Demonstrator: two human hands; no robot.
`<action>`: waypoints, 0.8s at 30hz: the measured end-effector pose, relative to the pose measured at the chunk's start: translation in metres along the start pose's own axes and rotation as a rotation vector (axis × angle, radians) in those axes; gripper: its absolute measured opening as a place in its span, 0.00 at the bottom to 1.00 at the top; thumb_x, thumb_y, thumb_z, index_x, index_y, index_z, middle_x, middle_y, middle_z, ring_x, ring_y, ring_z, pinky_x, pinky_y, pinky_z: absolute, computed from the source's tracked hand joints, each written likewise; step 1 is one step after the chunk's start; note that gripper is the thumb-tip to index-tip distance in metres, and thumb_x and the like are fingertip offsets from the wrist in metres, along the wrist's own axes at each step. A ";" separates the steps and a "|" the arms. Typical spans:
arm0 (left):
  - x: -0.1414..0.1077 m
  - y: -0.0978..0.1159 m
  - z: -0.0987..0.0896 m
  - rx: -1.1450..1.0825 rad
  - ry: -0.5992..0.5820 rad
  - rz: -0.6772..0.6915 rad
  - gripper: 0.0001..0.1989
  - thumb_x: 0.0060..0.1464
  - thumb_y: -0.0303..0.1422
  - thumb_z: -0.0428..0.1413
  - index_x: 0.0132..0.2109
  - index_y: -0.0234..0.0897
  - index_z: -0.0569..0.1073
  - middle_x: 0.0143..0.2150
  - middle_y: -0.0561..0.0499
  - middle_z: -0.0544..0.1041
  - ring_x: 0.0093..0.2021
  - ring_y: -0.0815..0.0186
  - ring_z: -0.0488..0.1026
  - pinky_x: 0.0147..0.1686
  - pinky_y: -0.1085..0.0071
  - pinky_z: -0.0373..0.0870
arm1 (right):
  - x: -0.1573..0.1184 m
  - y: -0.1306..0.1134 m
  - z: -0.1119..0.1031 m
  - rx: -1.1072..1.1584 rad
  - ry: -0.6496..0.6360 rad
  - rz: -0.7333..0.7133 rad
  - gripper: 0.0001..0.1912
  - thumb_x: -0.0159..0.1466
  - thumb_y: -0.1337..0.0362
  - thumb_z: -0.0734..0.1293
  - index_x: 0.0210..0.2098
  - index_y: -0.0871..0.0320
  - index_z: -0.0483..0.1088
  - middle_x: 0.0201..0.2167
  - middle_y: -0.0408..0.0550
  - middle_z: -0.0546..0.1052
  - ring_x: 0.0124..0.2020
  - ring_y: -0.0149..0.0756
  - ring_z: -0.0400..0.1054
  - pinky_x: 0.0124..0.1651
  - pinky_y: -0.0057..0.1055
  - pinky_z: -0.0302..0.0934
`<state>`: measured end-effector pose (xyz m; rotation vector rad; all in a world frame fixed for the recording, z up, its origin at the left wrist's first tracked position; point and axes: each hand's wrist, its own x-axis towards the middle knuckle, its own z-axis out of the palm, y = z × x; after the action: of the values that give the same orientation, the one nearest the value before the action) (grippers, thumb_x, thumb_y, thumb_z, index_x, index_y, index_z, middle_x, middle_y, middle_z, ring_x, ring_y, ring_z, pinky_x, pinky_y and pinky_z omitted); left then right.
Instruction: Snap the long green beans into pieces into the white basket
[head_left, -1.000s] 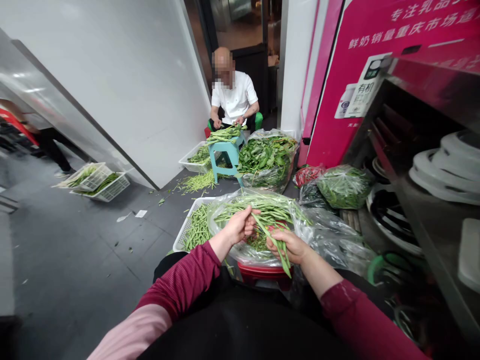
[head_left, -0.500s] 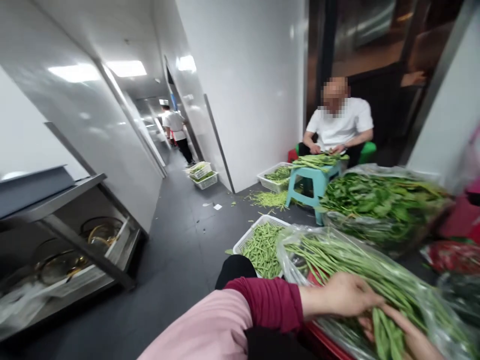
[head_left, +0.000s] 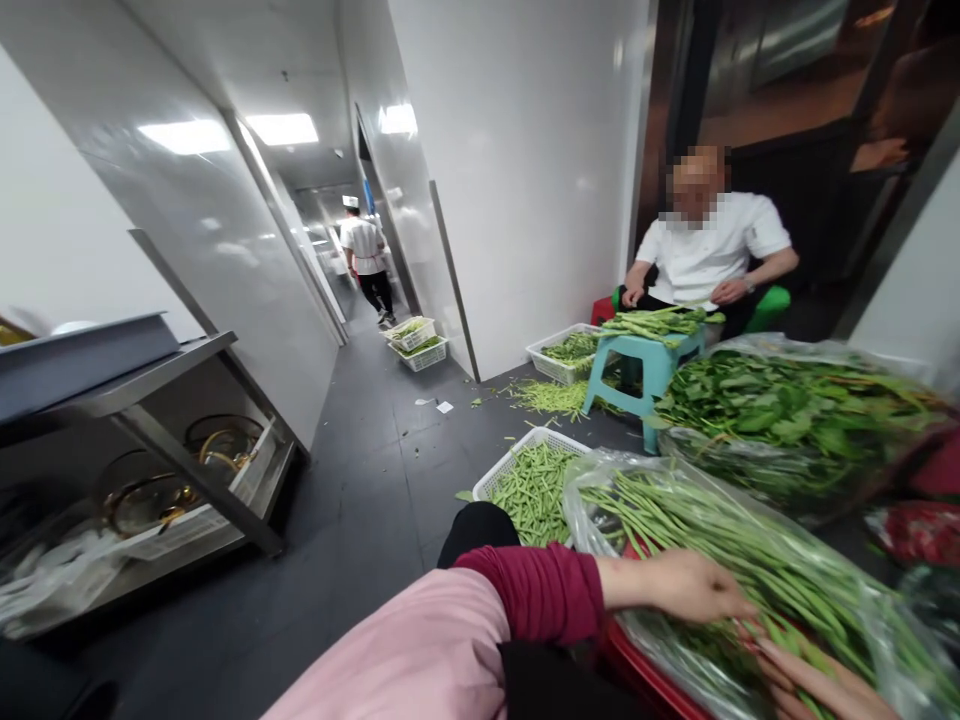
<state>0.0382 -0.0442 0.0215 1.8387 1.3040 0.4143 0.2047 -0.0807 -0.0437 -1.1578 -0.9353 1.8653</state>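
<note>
My left hand reaches in from the maroon sleeve, its fingers closed on green beans. My right hand is at the lower right, fingers bent round several bean pods, with its fingertips close to those of the left. Both are over a clear plastic bag of long green beans, which rests on a red container. Just beyond my knee, a white basket holds short bean pieces.
A person in white sits behind a light-blue stool bearing greens. Leafy greens fill a bag at the right. White baskets stand by the wall, and a metal shelf is at the left. Another person is down the corridor.
The view has shifted, so the surroundings sit differently in frame. My hands have drawn their fingertips together lower in the bag. The seated person's hands have moved apart.
</note>
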 end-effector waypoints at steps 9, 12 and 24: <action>0.014 -0.028 -0.031 0.431 -0.103 0.298 0.06 0.43 0.30 0.57 0.33 0.37 0.74 0.29 0.50 0.72 0.30 0.65 0.68 0.36 0.68 0.67 | -0.009 -0.044 0.013 -0.019 0.277 -0.143 0.13 0.47 0.59 0.71 0.19 0.57 0.63 0.08 0.36 0.61 0.11 0.25 0.52 0.14 0.25 0.50; 0.041 -0.051 -0.034 0.553 -0.052 0.115 0.19 0.42 0.31 0.58 0.45 0.36 0.71 0.42 0.45 0.71 0.38 0.64 0.69 0.41 0.70 0.65 | -0.004 -0.048 -0.004 0.320 0.331 -0.082 0.11 0.50 0.62 0.69 0.20 0.59 0.63 0.11 0.38 0.64 0.12 0.25 0.56 0.15 0.24 0.55; 0.058 -0.082 0.030 0.824 -0.197 -0.022 0.16 0.56 0.28 0.42 0.50 0.38 0.64 0.47 0.39 0.66 0.43 0.60 0.70 0.41 0.63 0.66 | 0.012 -0.039 -0.002 0.445 0.248 -0.016 0.14 0.50 0.63 0.70 0.21 0.58 0.59 0.11 0.34 0.59 0.10 0.21 0.53 0.15 0.22 0.57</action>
<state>0.0310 0.0046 -0.0711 2.4371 1.4683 -0.3807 0.2103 -0.0518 -0.0152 -1.0640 -0.3640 1.7485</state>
